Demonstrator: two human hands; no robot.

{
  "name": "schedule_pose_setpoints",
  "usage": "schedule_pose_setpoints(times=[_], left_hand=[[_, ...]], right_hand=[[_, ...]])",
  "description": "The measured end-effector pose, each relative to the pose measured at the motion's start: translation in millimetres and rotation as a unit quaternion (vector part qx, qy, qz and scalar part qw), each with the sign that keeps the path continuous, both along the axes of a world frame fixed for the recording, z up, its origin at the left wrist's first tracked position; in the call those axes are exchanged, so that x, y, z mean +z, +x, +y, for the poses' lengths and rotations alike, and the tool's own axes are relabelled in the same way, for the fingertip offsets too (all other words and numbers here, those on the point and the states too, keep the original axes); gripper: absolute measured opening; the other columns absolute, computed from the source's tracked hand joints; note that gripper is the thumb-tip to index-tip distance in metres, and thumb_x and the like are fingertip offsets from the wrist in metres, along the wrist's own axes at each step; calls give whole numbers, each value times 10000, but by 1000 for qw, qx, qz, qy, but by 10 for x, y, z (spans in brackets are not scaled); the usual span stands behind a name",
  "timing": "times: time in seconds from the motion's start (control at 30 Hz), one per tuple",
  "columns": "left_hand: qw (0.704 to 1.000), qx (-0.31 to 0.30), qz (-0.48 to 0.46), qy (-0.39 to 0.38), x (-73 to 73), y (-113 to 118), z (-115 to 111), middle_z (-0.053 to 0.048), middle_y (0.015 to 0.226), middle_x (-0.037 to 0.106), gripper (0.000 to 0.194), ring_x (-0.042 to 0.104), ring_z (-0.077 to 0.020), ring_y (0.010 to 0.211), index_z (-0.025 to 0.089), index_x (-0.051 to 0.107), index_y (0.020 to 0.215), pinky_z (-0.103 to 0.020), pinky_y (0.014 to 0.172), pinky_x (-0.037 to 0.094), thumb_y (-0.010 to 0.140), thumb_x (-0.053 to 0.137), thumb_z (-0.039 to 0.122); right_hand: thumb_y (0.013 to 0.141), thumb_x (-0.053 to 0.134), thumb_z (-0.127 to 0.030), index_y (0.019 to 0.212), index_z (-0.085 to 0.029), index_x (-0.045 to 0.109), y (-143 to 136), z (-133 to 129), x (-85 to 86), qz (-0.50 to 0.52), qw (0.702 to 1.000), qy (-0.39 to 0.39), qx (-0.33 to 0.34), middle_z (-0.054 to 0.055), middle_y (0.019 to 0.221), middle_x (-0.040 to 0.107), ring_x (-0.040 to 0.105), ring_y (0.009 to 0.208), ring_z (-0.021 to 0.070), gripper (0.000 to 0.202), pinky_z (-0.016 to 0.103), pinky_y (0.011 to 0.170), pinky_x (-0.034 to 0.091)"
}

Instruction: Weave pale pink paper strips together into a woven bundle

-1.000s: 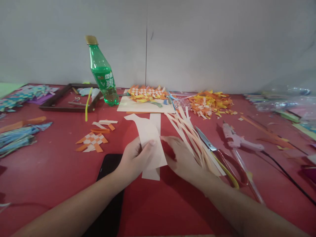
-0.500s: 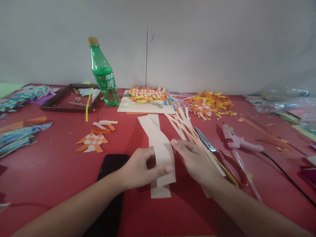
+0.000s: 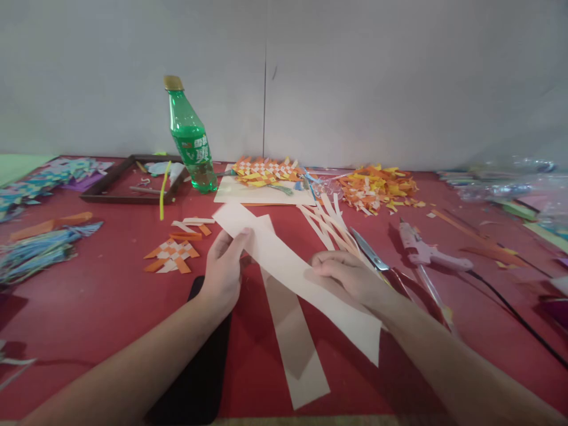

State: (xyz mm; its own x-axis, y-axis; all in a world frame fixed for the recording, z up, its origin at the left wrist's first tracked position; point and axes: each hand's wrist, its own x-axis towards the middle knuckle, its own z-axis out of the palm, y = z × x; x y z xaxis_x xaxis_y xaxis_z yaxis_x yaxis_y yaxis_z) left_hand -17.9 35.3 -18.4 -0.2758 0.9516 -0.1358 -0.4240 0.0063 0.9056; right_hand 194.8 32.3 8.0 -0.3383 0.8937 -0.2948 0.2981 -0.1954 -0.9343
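Observation:
A white paper strip (image 3: 284, 260) is held slanting above the table, its upper end at the left and its lower end at the right. My left hand (image 3: 224, 269) pinches it near the upper left end, thumb on top. Farther along, my right hand (image 3: 348, 272) has its fingers closed on the strip's upper edge. Beneath it a second white paper strip (image 3: 293, 337) lies on the red table, partly covered by the held one. A black phone (image 3: 195, 367) lies under my left forearm. Narrow pale strips (image 3: 326, 225) and scissors (image 3: 370, 251) lie beyond my right hand.
A green bottle (image 3: 193, 142) stands at the back beside a dark frame (image 3: 110, 198). Woven orange-and-white paper (image 3: 173, 254) lies left of my hands. Orange and yellow scraps (image 3: 381, 183) are heaped at the back. A glue gun (image 3: 426, 251) with a black cord lies right.
The upper paper strip has been lifted and turned from lengthwise to slanting. My left hand moved up and left to its far end. The lower strip has shifted toward me and tilted.

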Motion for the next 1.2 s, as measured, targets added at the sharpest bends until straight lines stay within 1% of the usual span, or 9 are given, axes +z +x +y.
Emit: schedule_pose_setpoints(times=[0.13,0.27,0.4,0.57,0.73,0.8,0.93,1.0,1.2], left_hand=[[1000,7,16,10,-9,-6,15,20,861,671,310,621,-106,700,188,630,890,-198,573,495,691,781,371],[998,-9,55,22,6,25,-14,-3,869,686,400,636,-123,718,170,615,989,-208,578,523,678,806,334],[992,-30,123,28,17,26,-60,3,830,688,399,627,-119,633,176,619,1053,-228,564,536,729,766,358],[974,-86,210,13,-17,-2,-86,14,666,651,239,587,-107,522,155,633,815,-219,530,497,780,706,380],[961,-150,232,10,-102,13,-73,13,712,654,210,658,-153,639,181,537,751,-276,635,550,763,694,320],[954,-167,249,9,-122,22,-79,6,729,670,174,671,-172,659,189,544,793,-289,634,550,768,673,303],[937,-200,287,15,-93,42,-121,-29,831,718,161,698,-209,766,188,628,924,-302,692,544,778,634,255],[931,-210,299,19,-59,53,-144,-43,886,728,198,700,-213,810,185,653,972,-302,724,540,789,622,255],[921,-249,299,20,0,72,-167,-38,839,725,188,686,-185,718,181,645,960,-275,649,534,851,572,315]], right_hand=[[845,543,-399,663,-221,594,206,138,55,-160,981,79,76,-24,626,532,479,588,147,259,251,531,328],[873,531,-433,739,-235,649,402,241,31,-270,944,186,30,18,743,672,603,727,223,267,324,661,411],[862,571,-384,872,-252,699,535,264,93,-277,936,215,-30,47,949,746,664,878,268,183,361,755,440],[858,577,-335,912,-261,699,645,283,171,-325,927,185,-21,39,846,752,675,771,255,153,336,664,441],[833,598,-235,830,-190,711,499,317,-18,-420,831,362,-52,133,960,688,613,1003,326,122,462,880,447],[868,603,-304,991,-159,707,325,253,-111,-384,799,456,-72,173,1132,636,530,1151,352,217,522,987,405],[869,647,-425,1281,-204,575,-21,52,-245,-267,811,509,108,135,1369,541,430,1318,316,474,506,1078,392],[875,656,-330,1279,-201,571,-110,-4,-287,-233,819,504,145,121,1348,572,489,1277,275,432,452,1063,435],[925,593,-214,1082,-195,674,-76,7,-325,-194,834,503,119,96,1168,690,618,1107,233,178,407,958,516]])
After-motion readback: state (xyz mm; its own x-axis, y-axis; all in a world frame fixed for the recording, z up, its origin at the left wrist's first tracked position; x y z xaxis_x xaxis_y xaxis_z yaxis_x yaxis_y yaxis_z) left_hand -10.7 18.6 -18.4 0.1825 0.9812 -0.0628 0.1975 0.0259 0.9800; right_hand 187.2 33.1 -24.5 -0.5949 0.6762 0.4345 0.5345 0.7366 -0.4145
